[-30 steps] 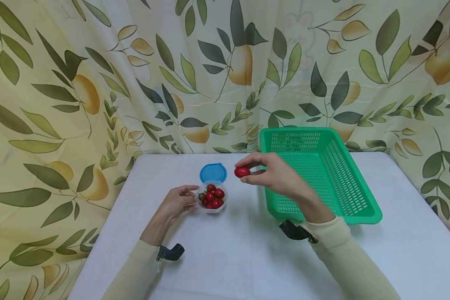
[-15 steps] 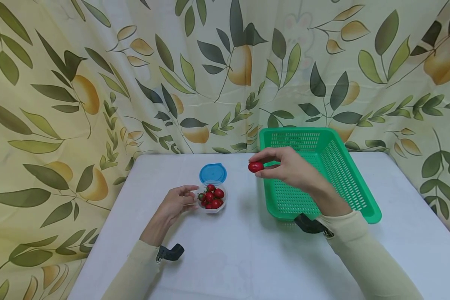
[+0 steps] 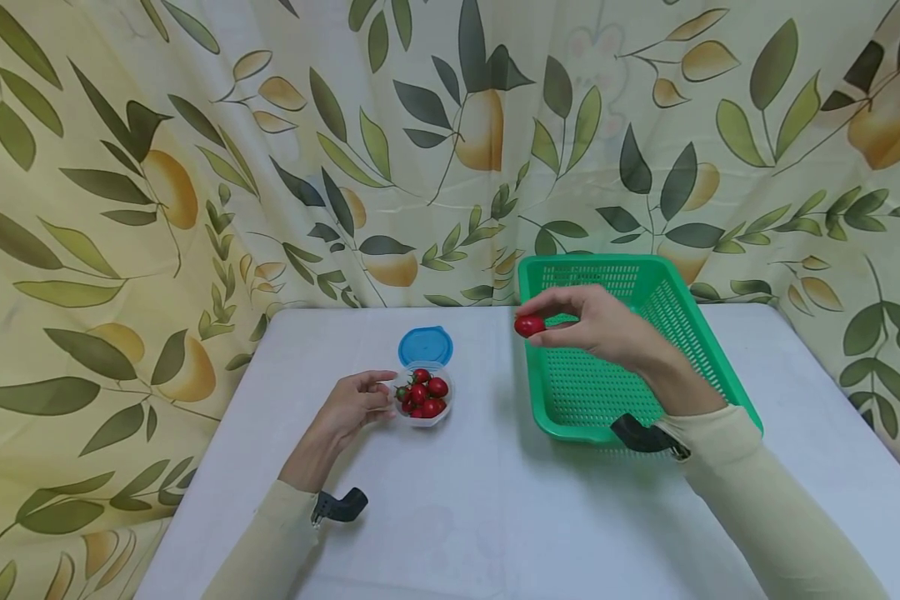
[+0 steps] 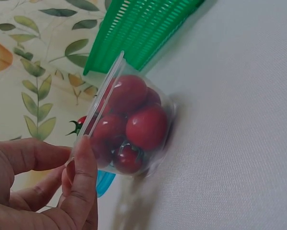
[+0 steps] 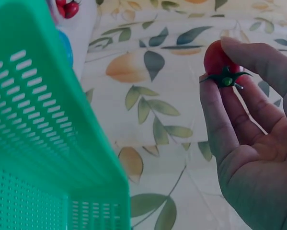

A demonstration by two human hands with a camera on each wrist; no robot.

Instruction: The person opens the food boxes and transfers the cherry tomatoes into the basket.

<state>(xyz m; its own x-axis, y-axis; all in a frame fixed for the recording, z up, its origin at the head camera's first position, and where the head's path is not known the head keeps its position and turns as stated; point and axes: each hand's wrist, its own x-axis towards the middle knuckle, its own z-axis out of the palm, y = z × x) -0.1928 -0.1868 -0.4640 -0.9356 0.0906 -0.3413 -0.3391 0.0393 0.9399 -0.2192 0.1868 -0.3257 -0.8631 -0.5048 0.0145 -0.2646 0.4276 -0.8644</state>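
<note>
Between thumb and fingertips my right hand (image 3: 600,329) pinches a cherry tomato (image 3: 529,325), held over the left rim of the green plastic basket (image 3: 536,392). A green stem star shows on this tomato in the right wrist view. My left hand (image 3: 356,408) has its fingertips at the rim of a small clear plastic container (image 4: 165,103), pinching it from the left side. Several cherry tomatoes (image 4: 145,127) fill the container, some with green stems. A blue lid (image 3: 425,346) lies just behind it.
A white-covered table (image 3: 450,508) bears everything. Behind it hangs a leaf-and-fruit patterned curtain (image 3: 420,167). The basket has raised, slotted walls and stands on the right half. Both wrists wear black camera mounts (image 3: 341,505).
My right hand has carried the cherry tomato to the right and slightly away, from beside the blue lid to the basket's left rim. The left hand and container have stayed put.
</note>
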